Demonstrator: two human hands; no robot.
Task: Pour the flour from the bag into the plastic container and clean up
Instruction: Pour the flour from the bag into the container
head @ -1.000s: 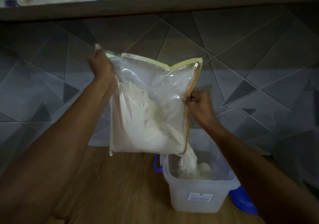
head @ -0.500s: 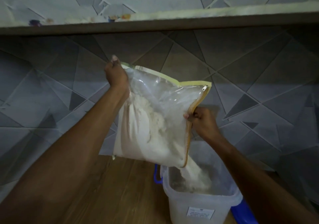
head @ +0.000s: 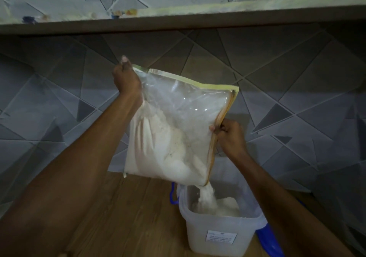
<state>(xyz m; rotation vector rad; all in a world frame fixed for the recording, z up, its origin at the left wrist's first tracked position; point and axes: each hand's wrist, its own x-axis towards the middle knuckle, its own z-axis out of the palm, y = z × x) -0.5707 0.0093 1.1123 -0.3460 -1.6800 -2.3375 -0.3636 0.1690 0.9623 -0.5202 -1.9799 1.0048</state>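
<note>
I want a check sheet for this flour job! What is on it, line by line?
Surface: wooden table, bare wood showing.
Job's things: clear bag held tilted, its low corner over the plastic container; flour streaming in, much left in the bag.
Clutter: blue lid behind the container, partly hidden.
Grippers: left hand grips the bag's top corner; right hand pinches its zipper edge.
Cables: nothing seen.
Surroundings: grey patterned wall; shelf above, small blurred items on it.
</note>
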